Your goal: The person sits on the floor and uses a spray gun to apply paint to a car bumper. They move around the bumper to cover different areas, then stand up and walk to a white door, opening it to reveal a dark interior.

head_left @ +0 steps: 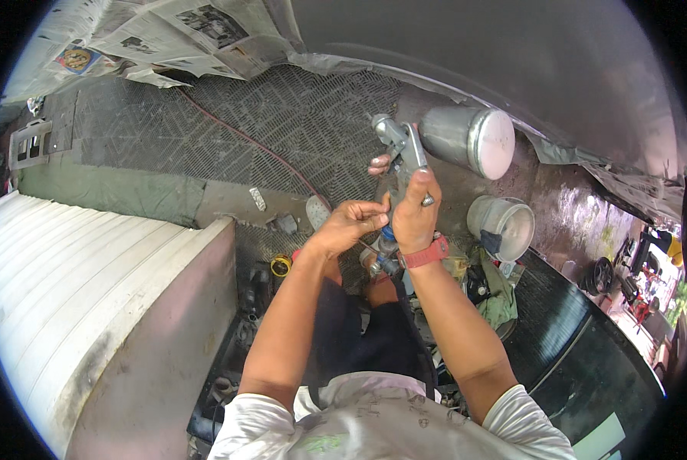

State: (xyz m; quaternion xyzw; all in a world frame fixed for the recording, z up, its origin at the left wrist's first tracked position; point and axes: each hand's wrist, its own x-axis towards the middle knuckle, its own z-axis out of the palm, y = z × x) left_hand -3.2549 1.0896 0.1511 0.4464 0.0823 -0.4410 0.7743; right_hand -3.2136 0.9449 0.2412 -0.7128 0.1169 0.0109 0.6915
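Note:
My right hand (415, 211) is wrapped round the grip of a silver spray gun (409, 144), held up in front of me with its nozzle end pointing away to the left. A large silver metal cup (466, 142) sits at the gun's right side and seems joined to it. My left hand (351, 227) is closed, thumb and fingertips pinched together close to the lower end of the grip. What lies between them is too small to make out. Just below the fingertips is a blue fitting (388, 232). A red wristband (426, 253) circles my right wrist.
A grey panel (466, 46) and newspaper sheets (198, 34) line the far side. A red hose (259, 149) crosses the patterned floor mat (152, 123). At right stands a white bucket (504, 226) by a glossy black panel (581, 337); a ribbed white panel (90, 284) fills the left.

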